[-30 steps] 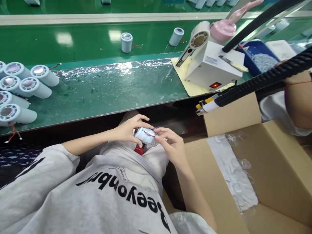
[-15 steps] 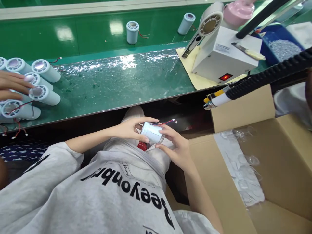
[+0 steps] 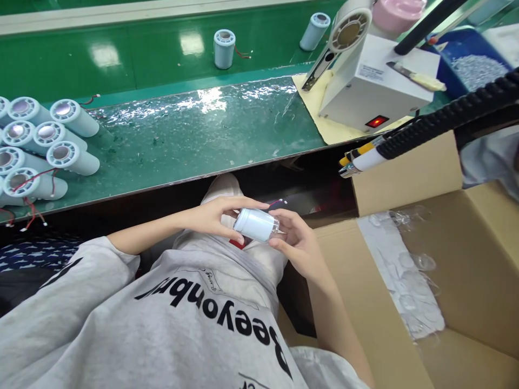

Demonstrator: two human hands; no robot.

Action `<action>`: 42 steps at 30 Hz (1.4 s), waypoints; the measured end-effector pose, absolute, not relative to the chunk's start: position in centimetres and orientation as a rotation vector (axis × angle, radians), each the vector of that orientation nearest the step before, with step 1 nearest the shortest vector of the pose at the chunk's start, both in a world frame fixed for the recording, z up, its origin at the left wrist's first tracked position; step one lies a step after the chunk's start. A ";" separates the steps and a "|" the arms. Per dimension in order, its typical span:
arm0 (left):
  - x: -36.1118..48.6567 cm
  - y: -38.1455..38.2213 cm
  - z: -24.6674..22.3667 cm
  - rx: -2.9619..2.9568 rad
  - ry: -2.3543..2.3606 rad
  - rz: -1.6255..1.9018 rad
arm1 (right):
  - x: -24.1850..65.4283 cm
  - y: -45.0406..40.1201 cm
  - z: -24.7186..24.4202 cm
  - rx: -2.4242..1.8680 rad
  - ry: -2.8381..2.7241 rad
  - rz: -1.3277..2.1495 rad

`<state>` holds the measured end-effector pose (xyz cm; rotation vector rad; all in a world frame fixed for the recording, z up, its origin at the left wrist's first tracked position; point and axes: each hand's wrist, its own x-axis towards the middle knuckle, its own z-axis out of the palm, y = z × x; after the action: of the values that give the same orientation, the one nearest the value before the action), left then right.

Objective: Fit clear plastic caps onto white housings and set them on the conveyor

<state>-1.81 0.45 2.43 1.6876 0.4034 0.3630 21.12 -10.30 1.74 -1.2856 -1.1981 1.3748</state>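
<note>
A light-blue cylindrical housing [image 3: 255,225] lies tilted above my lap, with thin red wires [image 3: 278,202] ending in small white connectors behind it. My left hand [image 3: 219,217] grips its left end and back, thumb below and fingers along the top. Around a clear plastic piece [image 3: 277,225] at the right end of the housing, my right hand [image 3: 295,237] curls its thumb and fingers. Whether that piece is seated in the housing or partly out, I cannot tell. Something red shows under the housing on my lap.
Several similar housings [image 3: 65,154] lie grouped on the bench [image 3: 182,140] at left. Two more stand on the green belt [image 3: 162,59]. A white device [image 3: 377,81] with a lit red switch sits right, near a blue bin [image 3: 458,48]. An open cardboard box [image 3: 478,270] is beside me.
The housing has turned more sideways, showing more of the clear piece at its right end. My right hand has shifted slightly right. Another person's hand has left the housings at left.
</note>
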 end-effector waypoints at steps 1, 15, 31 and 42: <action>-1.8 0.5 2.4 1.696 0.403 0.366 | 21.1 -10.3 1.7 -1.279 -1.180 1.396; -1.8 0.7 2.1 1.756 0.337 0.424 | 20.0 -9.7 1.0 -1.260 -0.875 1.627; -1.5 -0.1 2.2 1.755 0.340 0.482 | 19.8 -9.6 1.1 -1.207 -0.770 2.114; -1.6 -0.2 2.9 1.488 0.470 0.314 | 20.8 -11.2 -0.3 -1.107 -1.722 0.781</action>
<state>-1.62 -0.23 2.85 1.4877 0.4696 0.3142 20.76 -11.16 -0.34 -1.1072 -1.7221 0.7811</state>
